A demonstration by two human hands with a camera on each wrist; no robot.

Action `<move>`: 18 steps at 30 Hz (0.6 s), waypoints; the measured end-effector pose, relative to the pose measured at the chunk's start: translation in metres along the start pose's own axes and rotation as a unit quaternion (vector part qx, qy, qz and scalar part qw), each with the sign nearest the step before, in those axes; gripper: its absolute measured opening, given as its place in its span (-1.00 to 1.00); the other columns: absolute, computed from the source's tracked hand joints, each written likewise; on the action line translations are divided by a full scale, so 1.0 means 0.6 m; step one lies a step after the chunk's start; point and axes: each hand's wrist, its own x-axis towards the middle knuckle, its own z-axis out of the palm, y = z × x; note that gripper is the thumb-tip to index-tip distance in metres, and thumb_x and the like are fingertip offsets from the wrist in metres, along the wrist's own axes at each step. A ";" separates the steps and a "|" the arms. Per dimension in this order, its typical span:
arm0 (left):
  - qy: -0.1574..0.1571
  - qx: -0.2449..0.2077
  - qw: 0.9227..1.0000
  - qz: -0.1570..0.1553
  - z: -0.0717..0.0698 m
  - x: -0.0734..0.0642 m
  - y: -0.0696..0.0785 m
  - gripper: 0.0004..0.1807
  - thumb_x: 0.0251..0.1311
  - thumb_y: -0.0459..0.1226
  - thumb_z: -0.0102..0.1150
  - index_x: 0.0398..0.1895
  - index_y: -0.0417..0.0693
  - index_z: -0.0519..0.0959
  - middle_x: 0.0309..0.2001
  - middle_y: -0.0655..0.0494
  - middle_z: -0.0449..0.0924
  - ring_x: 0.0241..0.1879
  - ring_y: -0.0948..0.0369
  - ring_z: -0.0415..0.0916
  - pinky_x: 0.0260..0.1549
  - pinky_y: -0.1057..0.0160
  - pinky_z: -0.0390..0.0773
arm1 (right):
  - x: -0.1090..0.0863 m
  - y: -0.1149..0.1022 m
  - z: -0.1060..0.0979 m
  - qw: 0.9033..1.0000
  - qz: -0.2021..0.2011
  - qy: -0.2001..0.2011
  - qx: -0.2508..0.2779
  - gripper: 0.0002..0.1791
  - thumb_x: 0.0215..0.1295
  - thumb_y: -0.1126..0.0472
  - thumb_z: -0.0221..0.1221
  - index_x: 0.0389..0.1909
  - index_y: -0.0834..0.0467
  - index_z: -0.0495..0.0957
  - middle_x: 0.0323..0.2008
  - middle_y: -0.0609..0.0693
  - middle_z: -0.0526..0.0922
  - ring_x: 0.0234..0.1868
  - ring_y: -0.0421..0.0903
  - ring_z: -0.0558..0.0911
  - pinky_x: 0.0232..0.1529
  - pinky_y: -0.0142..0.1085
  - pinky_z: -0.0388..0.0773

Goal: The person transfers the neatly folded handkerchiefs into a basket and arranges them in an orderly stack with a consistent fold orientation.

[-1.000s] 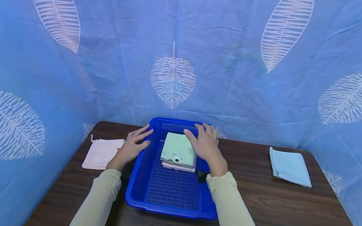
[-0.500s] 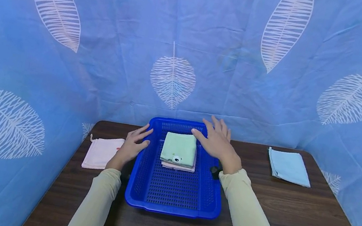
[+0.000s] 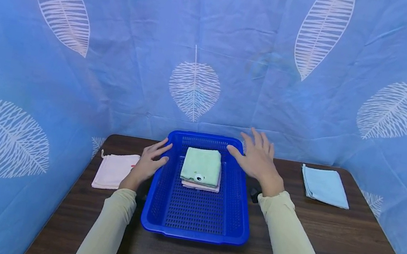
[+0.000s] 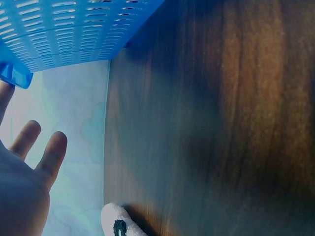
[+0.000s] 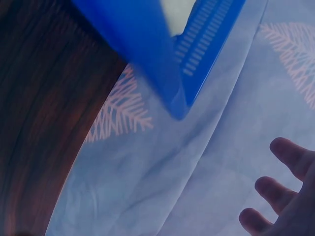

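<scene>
A blue plastic basket [image 3: 191,235] with slotted sides stands on the table. Inside it, a folded green cloth [image 3: 202,164] with an animal face lies on top of a folded pink cloth [image 3: 200,187]. My left hand [image 3: 148,163] is at the basket's left rim, fingers spread; in the left wrist view one finger touches the rim or lies very near it. Off the right rim, my right hand [image 3: 259,161] hovers with fingers spread and holds nothing. The right wrist view shows these fingertips [image 5: 268,189] apart from the basket's corner.
Left of the basket, a folded light pink cloth [image 3: 114,170] lies partly behind the left hand. A folded light blue cloth [image 3: 325,188] rests on the dark wooden table [image 3: 327,246] at the far right. Blue leaf-patterned fabric [image 3: 232,92] hangs around the table.
My right hand has moved from above the green cloth out to the right, past the basket's rim. The left hand, basket and cloths have stayed in place.
</scene>
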 end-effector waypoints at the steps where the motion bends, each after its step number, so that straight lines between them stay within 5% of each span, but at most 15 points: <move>1: 0.000 0.000 1.000 0.002 0.000 0.000 0.001 -0.45 0.45 -0.07 0.08 0.50 0.31 0.37 0.64 0.35 0.06 0.64 -0.05 -0.20 0.49 -0.44 -0.13 | 0.000 0.005 -0.002 1.000 0.001 -0.002 -0.002 -0.02 0.40 -0.53 -0.20 0.64 -0.01 0.00 0.67 0.18 -0.26 0.65 0.32 -0.33 0.51 0.42 -0.41; 18: 0.001 0.001 1.000 -0.003 0.001 -0.002 0.004 -0.43 0.45 -0.09 0.07 0.51 0.27 0.36 0.65 0.28 0.05 0.64 -0.05 -0.21 0.48 -0.46 -0.13 | -0.015 0.076 -0.012 1.000 0.024 -0.004 0.002 0.00 0.41 -0.52 -0.20 0.66 -0.02 -0.09 0.66 0.22 -0.36 0.63 0.38 -0.40 0.45 0.48 -0.49</move>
